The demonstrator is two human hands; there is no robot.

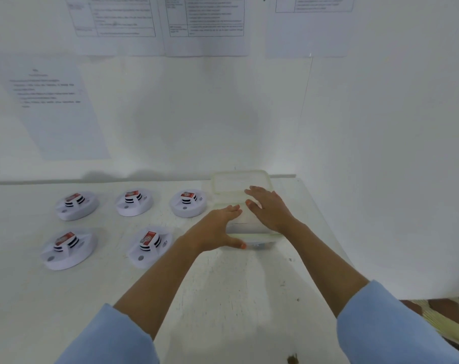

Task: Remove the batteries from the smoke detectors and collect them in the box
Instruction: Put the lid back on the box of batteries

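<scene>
Several white round smoke detectors with red-labelled tops lie on the white table, one row at the back (134,202) and a nearer row (149,245) to the left. A clear plastic box (262,243) with a pale green-rimmed lid stands at the right, near the wall. My left hand (218,228) clasps the box's near left corner, thumb along the front wall and fingers over the lid. My right hand (269,207) lies flat on the lid with fingers spread. Something dark shows faintly through the box's front wall; I cannot tell what it is.
The white table (223,298) meets a white wall behind and another wall on the right. Printed sheets (52,101) hang on the back wall. A patterned floor (446,311) shows past the table's right edge. Light blue sleeves cover my forearms.
</scene>
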